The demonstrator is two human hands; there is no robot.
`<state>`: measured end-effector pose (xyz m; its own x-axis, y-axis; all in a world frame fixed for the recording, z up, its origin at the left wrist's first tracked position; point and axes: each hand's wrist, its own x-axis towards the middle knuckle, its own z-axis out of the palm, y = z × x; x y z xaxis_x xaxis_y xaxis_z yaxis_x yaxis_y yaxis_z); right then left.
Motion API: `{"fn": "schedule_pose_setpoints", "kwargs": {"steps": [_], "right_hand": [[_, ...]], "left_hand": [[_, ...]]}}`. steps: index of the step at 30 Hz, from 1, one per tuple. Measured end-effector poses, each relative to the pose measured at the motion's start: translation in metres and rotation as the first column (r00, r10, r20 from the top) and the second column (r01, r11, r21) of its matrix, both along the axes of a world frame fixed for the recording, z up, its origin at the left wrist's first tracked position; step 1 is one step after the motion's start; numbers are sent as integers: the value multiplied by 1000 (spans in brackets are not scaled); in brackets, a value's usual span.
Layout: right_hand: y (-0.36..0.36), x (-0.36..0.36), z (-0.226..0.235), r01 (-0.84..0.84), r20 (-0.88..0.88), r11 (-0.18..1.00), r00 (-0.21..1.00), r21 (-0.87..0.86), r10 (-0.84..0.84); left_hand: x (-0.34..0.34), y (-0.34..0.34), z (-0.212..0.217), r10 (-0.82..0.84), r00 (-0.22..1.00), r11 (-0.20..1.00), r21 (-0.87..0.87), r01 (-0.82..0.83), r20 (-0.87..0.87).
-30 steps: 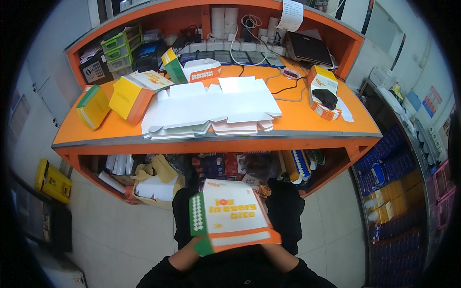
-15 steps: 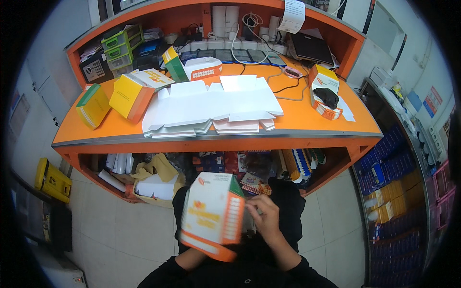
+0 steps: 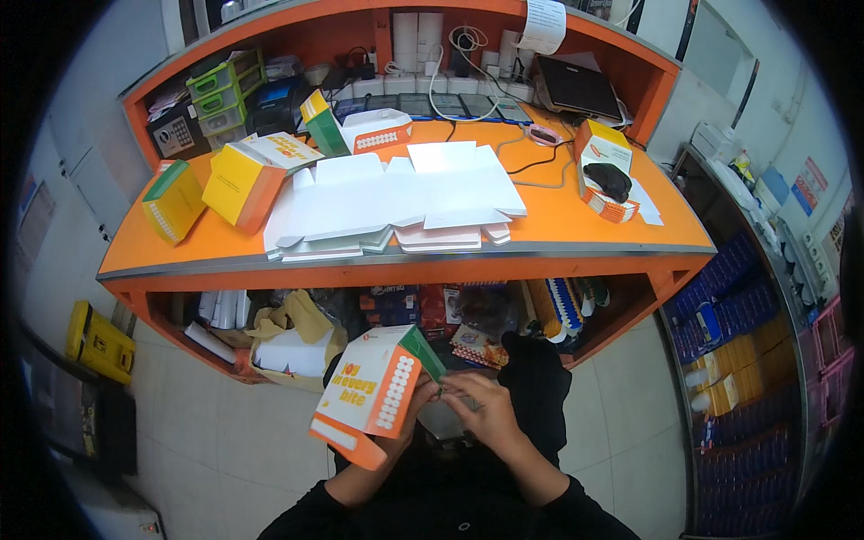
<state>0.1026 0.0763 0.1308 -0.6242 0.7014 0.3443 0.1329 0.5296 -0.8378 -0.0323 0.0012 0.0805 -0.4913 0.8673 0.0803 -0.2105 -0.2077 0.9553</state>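
In front of my lap I hold a folding carton (image 3: 364, 382), white with yellow lettering, orange edges and a green side panel. It is tilted, with an orange-edged flap sticking out at its lower end. My left hand (image 3: 409, 421) grips it from behind and below, partly hidden by the box, its fingertips near the end of the green panel. From the right, my right hand (image 3: 486, 407) pinches at the lower corner of that green panel, its fingers close to the left hand's. Just ahead, a stack of flat white carton blanks (image 3: 387, 202) lies on the orange desk (image 3: 540, 238).
Folded yellow-orange cartons (image 3: 243, 184) stand at the desk's left, and another carton (image 3: 607, 148) with a black object on it at the right. A shelf under the desk holds a paper-filled bag (image 3: 292, 346). A stocked rack (image 3: 733, 387) stands at right, a yellow bin (image 3: 99, 346) at left.
The carton has turned and tilted, bringing its green panel toward my right hand. My left hand has come into view beside it, and both hands now meet at the green panel's corner.
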Motion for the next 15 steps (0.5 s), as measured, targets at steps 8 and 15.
{"fn": "schedule_pose_setpoints", "kwargs": {"steps": [8,15], "right_hand": [[-2,0,14,-104,118,970,990,219,80],[9,-4,21,-81,73,840,996,536,50]], "left_hand": [[-2,0,6,69,926,989,-94,-111,-370],[14,-2,6,-44,462,996,-2,92,-886]]}}
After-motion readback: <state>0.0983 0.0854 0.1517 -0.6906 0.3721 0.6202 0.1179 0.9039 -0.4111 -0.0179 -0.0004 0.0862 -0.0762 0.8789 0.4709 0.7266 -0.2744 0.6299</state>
